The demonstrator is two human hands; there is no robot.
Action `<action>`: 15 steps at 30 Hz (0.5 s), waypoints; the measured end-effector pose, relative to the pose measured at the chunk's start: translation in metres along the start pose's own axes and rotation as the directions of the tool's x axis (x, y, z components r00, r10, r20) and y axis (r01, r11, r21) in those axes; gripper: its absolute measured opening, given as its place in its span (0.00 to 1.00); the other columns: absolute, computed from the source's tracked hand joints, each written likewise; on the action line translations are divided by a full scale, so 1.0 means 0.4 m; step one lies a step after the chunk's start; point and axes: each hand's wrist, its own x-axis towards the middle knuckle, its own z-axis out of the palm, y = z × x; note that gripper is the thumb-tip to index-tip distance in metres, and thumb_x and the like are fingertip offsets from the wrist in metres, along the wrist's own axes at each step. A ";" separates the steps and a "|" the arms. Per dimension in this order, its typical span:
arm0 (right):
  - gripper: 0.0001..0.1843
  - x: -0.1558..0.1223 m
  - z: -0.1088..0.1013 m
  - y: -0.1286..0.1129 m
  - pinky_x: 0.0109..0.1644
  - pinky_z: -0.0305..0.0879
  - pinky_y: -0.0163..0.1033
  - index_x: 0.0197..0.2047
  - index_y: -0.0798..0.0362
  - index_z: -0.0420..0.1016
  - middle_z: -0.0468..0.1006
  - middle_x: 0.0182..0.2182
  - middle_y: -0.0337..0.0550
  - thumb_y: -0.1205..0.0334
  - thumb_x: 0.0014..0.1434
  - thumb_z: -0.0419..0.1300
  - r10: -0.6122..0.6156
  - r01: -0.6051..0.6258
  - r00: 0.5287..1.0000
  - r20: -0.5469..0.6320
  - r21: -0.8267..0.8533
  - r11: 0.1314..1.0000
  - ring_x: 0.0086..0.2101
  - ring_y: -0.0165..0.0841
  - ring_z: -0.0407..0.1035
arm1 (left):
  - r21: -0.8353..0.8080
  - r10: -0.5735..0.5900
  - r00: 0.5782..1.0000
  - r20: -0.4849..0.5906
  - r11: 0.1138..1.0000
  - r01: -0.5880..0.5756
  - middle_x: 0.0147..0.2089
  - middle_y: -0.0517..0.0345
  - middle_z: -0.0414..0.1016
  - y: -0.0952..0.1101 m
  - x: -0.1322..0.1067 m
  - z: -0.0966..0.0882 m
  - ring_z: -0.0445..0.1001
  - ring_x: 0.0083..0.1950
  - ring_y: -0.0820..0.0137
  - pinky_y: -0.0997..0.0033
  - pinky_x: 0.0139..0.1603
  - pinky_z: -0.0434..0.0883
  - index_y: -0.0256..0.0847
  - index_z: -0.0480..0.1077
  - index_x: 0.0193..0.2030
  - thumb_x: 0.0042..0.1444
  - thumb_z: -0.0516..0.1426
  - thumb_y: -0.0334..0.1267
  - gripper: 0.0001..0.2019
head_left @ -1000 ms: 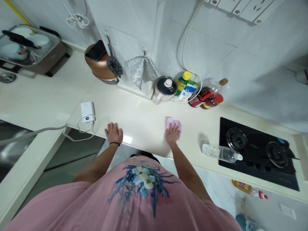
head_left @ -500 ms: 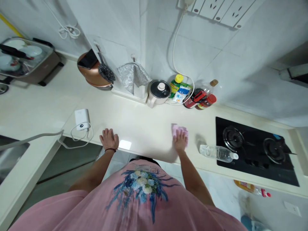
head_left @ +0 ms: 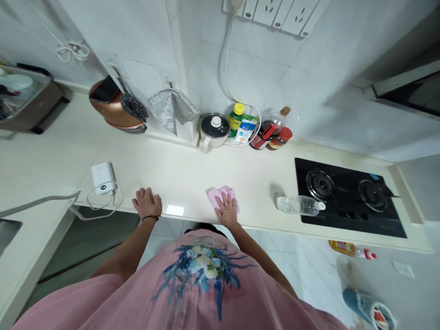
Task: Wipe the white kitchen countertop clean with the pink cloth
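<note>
My left hand (head_left: 147, 202) rests on the front edge of the pale countertop (head_left: 185, 172), fingers slightly apart and holding nothing. A dark bracelet circles that wrist. Flat on a pink cloth (head_left: 213, 194) lies my right hand (head_left: 227, 209), its fingers stretched out and pressing the cloth against the counter. Part of the cloth is hidden under the palm. To the right, a clear plastic bottle (head_left: 297, 205) lies on its side, its white-capped end over the black gas hob (head_left: 347, 217). A white power bank (head_left: 102, 176) with a cable is left of my left hand.
Along the wall stand a small lidded electric pot (head_left: 215, 130), a yellow-capped bottle (head_left: 235, 120), a white and blue packet (head_left: 246, 129) and red-topped jars (head_left: 280, 137). A silvery cloth (head_left: 172, 107) and a scrubbing brush (head_left: 133, 106) hang near a copper-coloured pan (head_left: 117, 113).
My right hand and the pink cloth under it have slid left along the counter, closer to my left hand. My left hand stays at the counter's edge. The camera view has turned somewhat right.
</note>
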 end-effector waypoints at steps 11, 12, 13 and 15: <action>0.58 -0.255 -0.222 0.400 0.73 0.64 0.63 0.80 0.62 0.47 0.64 0.72 0.73 0.32 0.61 0.58 0.847 -0.481 0.324 -0.422 0.697 0.532 0.71 0.57 0.63 | -0.004 0.020 1.000 0.007 1.000 -0.020 0.71 0.30 0.67 0.016 -0.001 -0.019 0.58 0.77 0.40 0.29 0.76 0.53 0.34 0.69 0.69 0.68 0.48 0.45 0.28; 0.62 -0.266 -0.246 0.440 0.74 0.63 0.62 0.81 0.62 0.44 0.60 0.74 0.74 0.31 0.59 0.60 0.851 -0.477 0.267 -0.452 0.706 0.524 0.73 0.56 0.60 | -0.009 0.025 1.000 0.006 1.000 -0.025 0.71 0.29 0.67 0.018 0.000 -0.019 0.58 0.76 0.40 0.29 0.76 0.53 0.33 0.69 0.69 0.68 0.48 0.45 0.28; 0.65 -0.268 -0.268 0.476 0.76 0.62 0.59 0.81 0.61 0.42 0.57 0.76 0.74 0.30 0.57 0.63 0.839 -0.458 0.236 -0.491 0.705 0.542 0.74 0.55 0.57 | -0.015 0.030 1.000 0.005 0.999 -0.029 0.72 0.29 0.67 0.019 0.000 -0.018 0.58 0.77 0.39 0.28 0.76 0.52 0.33 0.69 0.70 0.68 0.49 0.45 0.29; 0.70 -0.250 -0.306 0.534 0.77 0.60 0.58 0.82 0.60 0.42 0.56 0.77 0.72 0.29 0.52 0.67 0.787 -0.386 0.238 -0.569 0.688 0.614 0.74 0.54 0.57 | -0.027 0.033 0.999 0.007 0.999 -0.033 0.73 0.28 0.65 0.020 0.000 -0.016 0.56 0.77 0.39 0.28 0.76 0.50 0.32 0.68 0.71 0.68 0.49 0.44 0.29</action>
